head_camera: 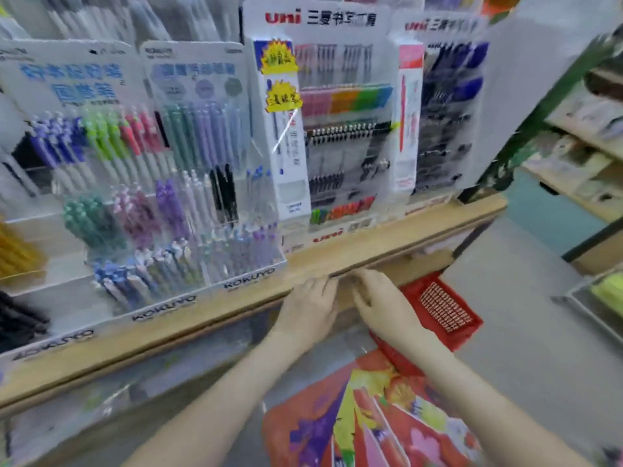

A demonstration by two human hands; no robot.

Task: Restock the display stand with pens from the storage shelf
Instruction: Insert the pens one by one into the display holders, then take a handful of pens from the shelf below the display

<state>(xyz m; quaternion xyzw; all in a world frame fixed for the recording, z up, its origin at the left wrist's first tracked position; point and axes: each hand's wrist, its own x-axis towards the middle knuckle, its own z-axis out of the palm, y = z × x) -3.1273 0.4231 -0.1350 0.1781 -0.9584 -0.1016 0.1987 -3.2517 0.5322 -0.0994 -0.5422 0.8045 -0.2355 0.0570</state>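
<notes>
Left hand (308, 310) and right hand (379, 303) touch the tabletop (202, 320) edge, six o'clock of the Uni pen stand (340, 136), grip unclear; should pull evenly.

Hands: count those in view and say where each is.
2. The left hand touches the wooden shelf at its front edge; the right hand is just beside it, over the red basket.

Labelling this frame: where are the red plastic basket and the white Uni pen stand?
red plastic basket (441, 308): head view, mesh wall.
white Uni pen stand (320, 19): head view, header card.
</notes>
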